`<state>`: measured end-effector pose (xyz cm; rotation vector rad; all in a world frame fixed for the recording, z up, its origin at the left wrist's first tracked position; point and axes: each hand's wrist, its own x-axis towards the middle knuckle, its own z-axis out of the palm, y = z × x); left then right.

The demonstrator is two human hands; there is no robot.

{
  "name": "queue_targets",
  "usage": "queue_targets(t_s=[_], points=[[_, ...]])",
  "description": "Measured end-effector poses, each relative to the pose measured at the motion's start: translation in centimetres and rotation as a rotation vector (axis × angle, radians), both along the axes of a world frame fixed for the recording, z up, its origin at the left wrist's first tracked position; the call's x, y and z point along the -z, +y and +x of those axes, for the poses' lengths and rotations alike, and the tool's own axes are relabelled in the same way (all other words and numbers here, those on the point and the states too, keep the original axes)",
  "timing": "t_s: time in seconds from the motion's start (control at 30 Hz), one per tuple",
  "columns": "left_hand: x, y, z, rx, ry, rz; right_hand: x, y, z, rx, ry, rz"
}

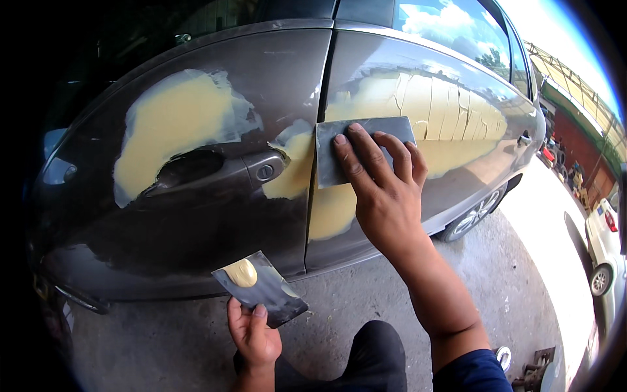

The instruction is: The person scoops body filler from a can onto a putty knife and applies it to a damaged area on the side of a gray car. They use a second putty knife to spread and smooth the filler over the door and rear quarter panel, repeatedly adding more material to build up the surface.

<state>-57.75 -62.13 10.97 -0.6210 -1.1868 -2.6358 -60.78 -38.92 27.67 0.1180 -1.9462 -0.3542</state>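
Observation:
My right hand point(385, 179) presses a flat dark grey filler spreader point(331, 157) against the car's rear door, just right of the gap between the doors. Its fingers lie bent over the spreader's face; the thumb is hidden. Lower down, my left hand point(255, 333) grips a dark rectangular plate point(264, 287) by its near edge, thumb on top. On that plate sits a dollop of pale yellow body filler point(241, 273). Yellow filler point(179, 114) covers a patch around the front door handle point(263, 171). A long filler band point(450, 111) with vertical ridges runs along the rear door point(372, 228).
The rear wheel point(475, 214) stands at the right, on a concrete floor point(457, 281). A white car point(604, 242) is parked at the far right. Metal parts point(539, 372) lie at the lower right, near my right elbow. My knee point(377, 346) is below the door.

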Motion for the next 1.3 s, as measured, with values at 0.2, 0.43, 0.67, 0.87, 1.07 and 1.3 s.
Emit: queue_targets(t_s=[0.2, 0.43, 0.67, 0.87, 1.07, 1.3], points=[[-0.1, -0.1, 0.0, 0.037, -0.001, 0.009, 1.5, -0.5, 0.6, -0.005, -0.018, -0.022], [-0.7, -0.2, 0.1, 0.06, 0.019, 0.023, 2.8, -0.3, 2.0, 0.024, -0.049, 0.01], [-0.9, 0.0, 0.4, 0.079, 0.003, 0.041, -2.7, 0.9, 0.7, 0.035, 0.035, 0.013], [-0.4, -0.3, 0.5, 0.069, 0.025, 0.05, -2.3, 0.7, 0.0, 0.037, -0.01, 0.048], [-0.2, -0.6, 0.3, 0.06, 0.007, 0.043, 1.1, 0.0, 0.5, 0.037, -0.021, 0.071], [-1.2, -0.1, 0.5, 0.064, -0.009, 0.031, 3.1, 0.7, 1.2, 0.04, -0.05, 0.101]])
